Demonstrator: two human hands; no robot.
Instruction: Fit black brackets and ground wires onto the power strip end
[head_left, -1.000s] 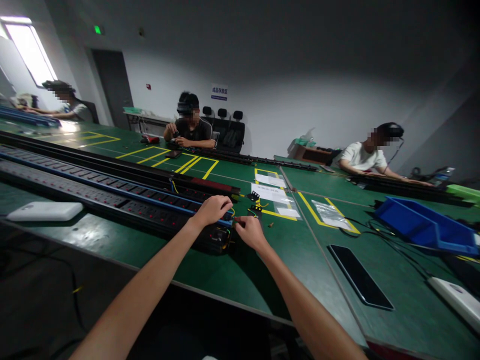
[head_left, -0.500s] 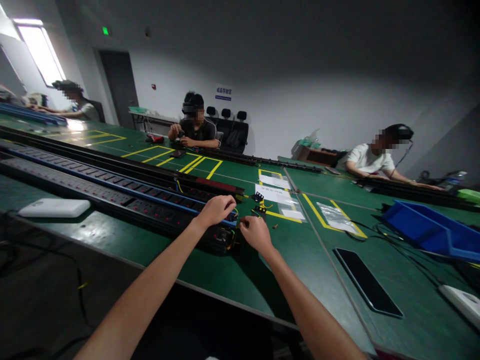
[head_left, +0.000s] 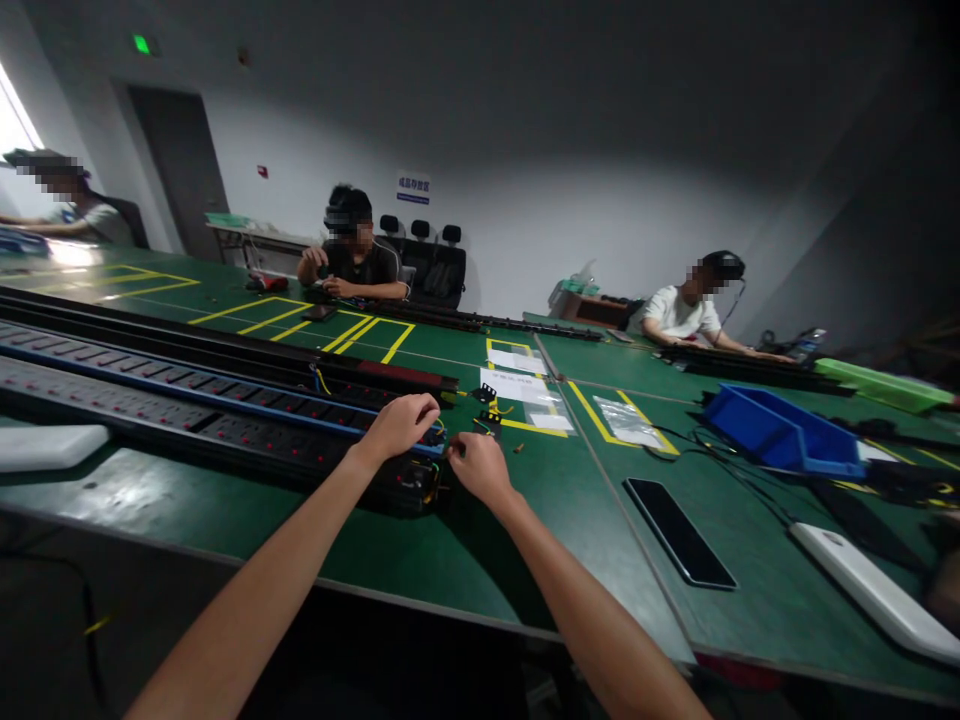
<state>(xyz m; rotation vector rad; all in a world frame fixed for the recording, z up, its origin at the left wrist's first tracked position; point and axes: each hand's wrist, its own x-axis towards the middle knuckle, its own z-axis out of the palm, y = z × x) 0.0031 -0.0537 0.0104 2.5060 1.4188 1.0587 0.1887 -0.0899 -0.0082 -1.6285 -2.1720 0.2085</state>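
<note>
Long black socket strips with red marks run in from the left; one, a blue-edged strip (head_left: 285,394), ends under my left hand (head_left: 405,424). That hand rests on the strip's end with its fingers curled in; what they grip is hidden. Just off the same end, my right hand (head_left: 481,466) is closed in a pinch, and I cannot make out what is in it. Thin wires stick out between the two hands. Nearer to me, a black socket strip (head_left: 315,452) ends with yellow wires (head_left: 433,482) coming out. Small black brackets (head_left: 486,396) lie beyond my right hand.
On the green table (head_left: 555,540) are a dark-screened phone (head_left: 679,530), a blue bin (head_left: 780,430), a white device (head_left: 877,590) and another white device (head_left: 49,447). Papers (head_left: 517,385) lie by yellow tape. Co-workers sit along the far side.
The view has turned to the right, so the surroundings sit further left in it. Both hands keep nearly the same pose at the strip's end.
</note>
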